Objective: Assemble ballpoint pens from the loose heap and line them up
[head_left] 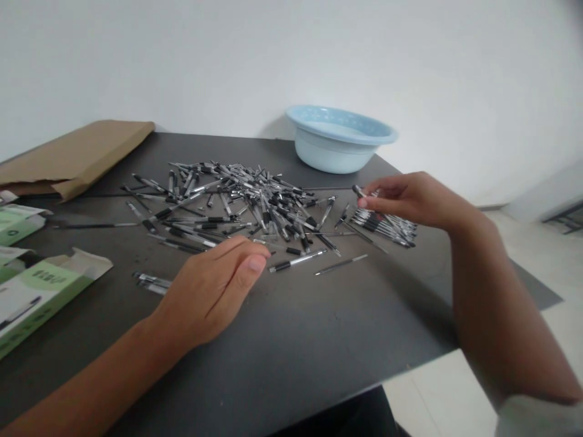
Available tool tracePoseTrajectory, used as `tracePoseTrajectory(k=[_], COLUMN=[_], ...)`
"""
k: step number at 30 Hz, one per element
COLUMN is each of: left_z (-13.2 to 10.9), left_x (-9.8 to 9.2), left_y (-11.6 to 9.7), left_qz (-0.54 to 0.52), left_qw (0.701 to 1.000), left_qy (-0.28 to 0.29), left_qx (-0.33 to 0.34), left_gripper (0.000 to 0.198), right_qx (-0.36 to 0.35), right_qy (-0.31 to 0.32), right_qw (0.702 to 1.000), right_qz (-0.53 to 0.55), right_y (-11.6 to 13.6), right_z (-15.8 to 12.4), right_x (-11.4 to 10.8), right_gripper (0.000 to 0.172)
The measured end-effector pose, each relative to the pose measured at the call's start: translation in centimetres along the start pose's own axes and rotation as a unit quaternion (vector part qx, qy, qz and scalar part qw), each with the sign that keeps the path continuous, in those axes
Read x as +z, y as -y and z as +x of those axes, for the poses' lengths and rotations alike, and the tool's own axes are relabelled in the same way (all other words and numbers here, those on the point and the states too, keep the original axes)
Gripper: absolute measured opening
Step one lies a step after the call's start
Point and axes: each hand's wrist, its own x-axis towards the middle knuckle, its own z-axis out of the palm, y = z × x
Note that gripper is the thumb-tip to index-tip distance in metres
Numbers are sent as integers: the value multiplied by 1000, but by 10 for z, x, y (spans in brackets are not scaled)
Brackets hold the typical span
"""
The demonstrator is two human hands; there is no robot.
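Note:
My left hand (218,285) hovers over the near side of the pile, closed, thumb pressed against curled fingers. Whatever it may hold is hidden from me. At the right, my right hand (401,195) pinches a pen (358,192) with a dark end between thumb and fingers. Below that hand lies a bundle of pens (387,229), roughly side by side. A large loose pile of clear and black pens (255,188) spreads across the middle. One pen (298,260) and a thin refill-like stick (340,264) lie in front of it.
A light blue basin (337,152) stands at the back, by the wall. On the left are a brown paper bag (77,152) and green-and-white pen boxes (50,285) with open flaps. A few pens (152,283) lie beside my left wrist. The dark table (291,364) ends at the right.

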Motion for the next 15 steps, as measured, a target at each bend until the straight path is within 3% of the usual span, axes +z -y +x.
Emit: tracePoseTrajectory(k=[2, 6, 15], left_z=[1, 2, 2], left_x=[-1, -1, -1], left_y=[-3, -9, -9], left_qz=[4, -2, -12], left_qw=[1000, 1000, 999], left_qy=[6, 7, 6], left_qx=[-11, -22, -50], left_gripper=[39, 37, 20], right_qx=[52, 86, 106], right_qy=[56, 128, 125], right_qw=[993, 979, 975], right_qz=[-92, -135, -151], right_y=[-15, -40, -58], right_z=[1, -1, 0], right_x=[1, 12, 12], right_gripper=[56, 57, 48])
